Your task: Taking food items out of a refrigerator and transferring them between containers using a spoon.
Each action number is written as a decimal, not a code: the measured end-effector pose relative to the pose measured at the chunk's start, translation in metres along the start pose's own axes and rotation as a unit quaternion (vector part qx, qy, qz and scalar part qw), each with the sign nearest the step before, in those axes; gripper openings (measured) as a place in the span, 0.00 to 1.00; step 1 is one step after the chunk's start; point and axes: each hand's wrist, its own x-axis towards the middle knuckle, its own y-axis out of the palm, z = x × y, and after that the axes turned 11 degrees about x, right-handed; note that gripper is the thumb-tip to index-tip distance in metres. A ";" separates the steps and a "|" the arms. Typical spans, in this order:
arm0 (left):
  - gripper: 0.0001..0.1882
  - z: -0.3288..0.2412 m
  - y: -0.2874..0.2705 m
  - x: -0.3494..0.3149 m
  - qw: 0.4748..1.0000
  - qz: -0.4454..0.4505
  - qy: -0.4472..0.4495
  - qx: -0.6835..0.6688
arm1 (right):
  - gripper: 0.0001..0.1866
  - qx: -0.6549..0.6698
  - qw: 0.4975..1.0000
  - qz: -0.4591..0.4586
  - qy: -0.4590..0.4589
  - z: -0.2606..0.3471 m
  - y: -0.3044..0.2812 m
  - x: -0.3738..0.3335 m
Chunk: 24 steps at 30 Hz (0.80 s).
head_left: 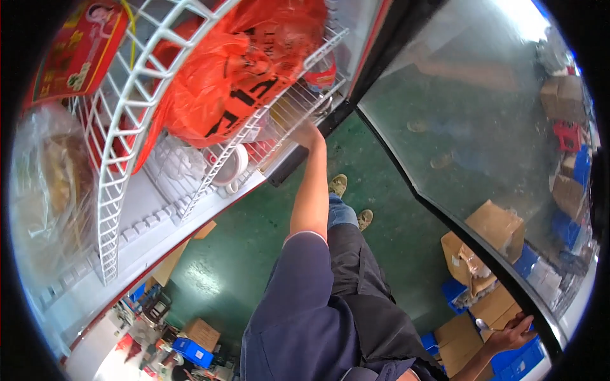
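Observation:
My left hand (307, 134) reaches into the lower part of an open fridge, beside a white wire shelf (254, 124). Its fingers are blurred and partly hidden, near a pale see-through thing I cannot make out. Left of it, a white cup (232, 166) is partly behind the wires. Above, a large orange plastic bag (222, 82) with black print lies on the shelf. At the lower right, my right hand (512, 334) is closed around a metal spoon (483, 324), with its fingers at the edge of the glass door (457, 108).
The glass door stands wide to the right with a dark frame (445, 219). A clear bag of food (54, 178) and a red package (82, 51) are at the left. Cardboard boxes (473, 305) and blue bins (518, 362) stand at the lower right. The floor (254, 241) is green.

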 end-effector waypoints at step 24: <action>0.31 -0.031 0.065 -0.063 0.944 0.186 0.170 0.214 | 0.23 -0.181 0.948 -0.051 -0.258 0.129 0.045 -0.005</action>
